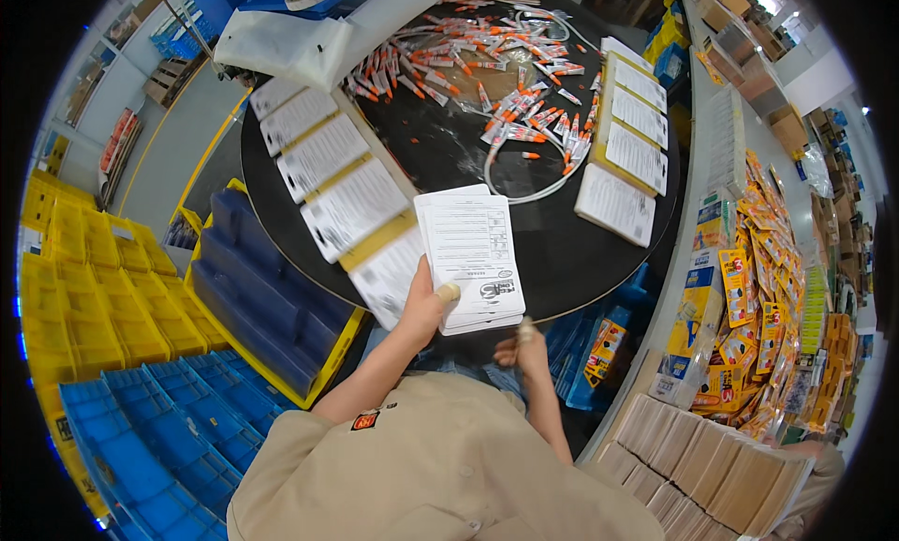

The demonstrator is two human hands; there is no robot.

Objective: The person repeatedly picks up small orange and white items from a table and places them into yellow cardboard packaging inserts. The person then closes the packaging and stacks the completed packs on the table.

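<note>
My left hand (426, 307) grips a stack of white printed cards (471, 251) by its lower edge, thumb on top, over the near rim of a round black table (562, 260). My right hand (524, 349) hovers just below the stack, fingers loosely curled with nothing in them; its thumb wears a pale finger cot. Rows of the same printed cards (337, 176) lie along the table's left side, and more cards (629, 138) lie along its right. A heap of small orange-and-white tubes (487, 73) covers the far half of the table.
Blue trays in a yellow bin (262, 298) stand left of the table, with stacked yellow crates (75, 298) and blue crates (159, 429) beyond. At the right are yellow-orange packaged goods (758, 298) and brown cardboard stacks (712, 457). A white plastic bag (290, 45) lies at the table's far left.
</note>
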